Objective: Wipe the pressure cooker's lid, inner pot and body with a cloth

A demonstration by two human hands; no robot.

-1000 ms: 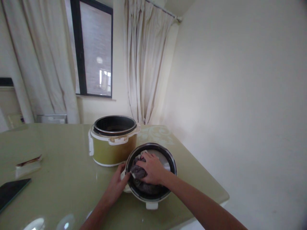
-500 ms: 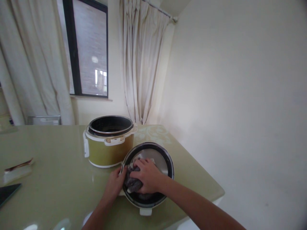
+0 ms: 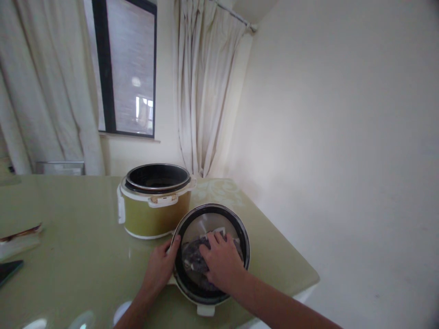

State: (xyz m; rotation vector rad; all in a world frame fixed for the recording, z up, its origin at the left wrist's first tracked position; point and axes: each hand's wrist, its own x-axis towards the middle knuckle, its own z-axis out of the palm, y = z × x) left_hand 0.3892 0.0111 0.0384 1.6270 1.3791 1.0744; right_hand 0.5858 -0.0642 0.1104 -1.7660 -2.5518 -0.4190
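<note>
A round cooker lid (image 3: 199,225) with a metal inner face and a black ring is tilted up on the table, its inside towards me. My left hand (image 3: 161,265) grips its left rim, thumb over the edge. Inside the lid, my right hand (image 3: 222,260) presses a crumpled grey cloth (image 3: 194,256) against the metal, fingers bent over it. Just behind the lid stands the green and white cooker (image 3: 154,214), uncovered, with a dark inner pot (image 3: 159,176) in it.
The glossy green table (image 3: 85,228) ends at a right edge near the white wall (image 3: 343,137). At the left lie a clear packet (image 3: 20,244) and a dark flat object (image 3: 10,272). Curtains (image 3: 206,91) and a window (image 3: 132,68) are behind.
My right hand has slid the cloth rightward across the lid's inner face, and the cloth lies more spread out. My left hand still holds the rim.
</note>
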